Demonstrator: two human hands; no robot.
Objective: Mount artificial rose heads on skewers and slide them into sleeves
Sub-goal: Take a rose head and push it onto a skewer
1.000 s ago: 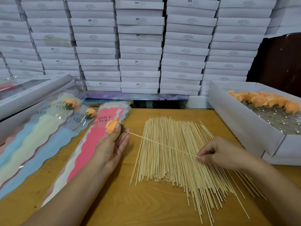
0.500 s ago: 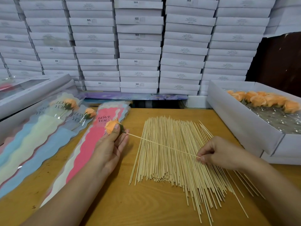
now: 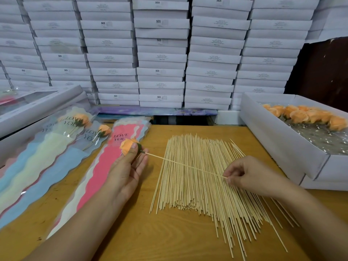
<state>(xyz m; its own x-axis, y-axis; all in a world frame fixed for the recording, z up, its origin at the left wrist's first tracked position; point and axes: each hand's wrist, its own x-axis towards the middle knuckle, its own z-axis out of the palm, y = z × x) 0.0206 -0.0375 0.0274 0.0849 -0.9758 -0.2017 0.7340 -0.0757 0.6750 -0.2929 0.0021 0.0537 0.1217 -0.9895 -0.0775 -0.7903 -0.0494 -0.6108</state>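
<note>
A shallow white cardboard box (image 3: 278, 140) sat open at the right edge of the wooden table (image 3: 169, 240), holding a row of peach-orange artificial rose heads (image 3: 305, 115) along its far side above crinkled clear film. At the left, a pile of long wavy-edged plastic sleeves (image 3: 37, 166) in blue, yellow and pink lay fanned out, two of them already containing a sleeved rose on a stick (image 3: 104, 129), each printed "LOVE YOU". A flat white windowed box (image 3: 37, 106) leaned behind them, and stacked white cartons (image 3: 162, 53) walled off the back. A broad heap of thin bamboo skewers (image 3: 203, 185) covered the middle of the table, lying between the two hands. The left hand (image 3: 126, 172) was palm-up over the topmost pink sleeve (image 3: 101, 170), its thumb pressing a peach rose head with green base (image 3: 129, 146) against loosely extended fingers. From that base a single bamboo skewer (image 3: 184, 165) ran slantwise above the heap to the right hand (image 3: 250, 176), which pinched the skewer's other end between thumb and curled fingertips.
</note>
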